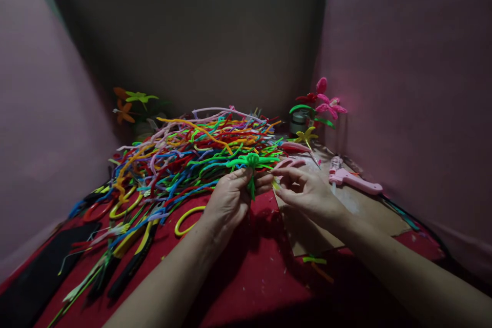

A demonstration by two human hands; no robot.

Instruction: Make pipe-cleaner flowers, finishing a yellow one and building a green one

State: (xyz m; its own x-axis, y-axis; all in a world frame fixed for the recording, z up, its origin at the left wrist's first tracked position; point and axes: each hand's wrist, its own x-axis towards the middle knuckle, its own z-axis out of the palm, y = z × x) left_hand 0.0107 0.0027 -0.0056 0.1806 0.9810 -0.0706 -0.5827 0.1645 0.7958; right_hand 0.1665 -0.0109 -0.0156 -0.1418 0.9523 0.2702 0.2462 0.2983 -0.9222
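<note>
Between the thumb and fingers of my left hand (229,199) is a bright green pipe-cleaner flower (252,160), its petals spread sideways and a short green piece hanging below. Close beside it on the right, my right hand (305,192) is closed in a pinch on a small yellow piece (275,183), which looks like a bit of pipe cleaner. Part of that piece is hidden by the fingertips. Just behind both hands lies a big heap of pipe cleaners (192,146) in many colours.
A pink glue gun (355,180) rests on a cardboard sheet (315,233) at the right. Yellow-and-black pliers (132,261) lie at the left near a dark flat object (49,271). Pipe-cleaner flowers (330,106) stand at the back right, orange ones (123,111) at the back left.
</note>
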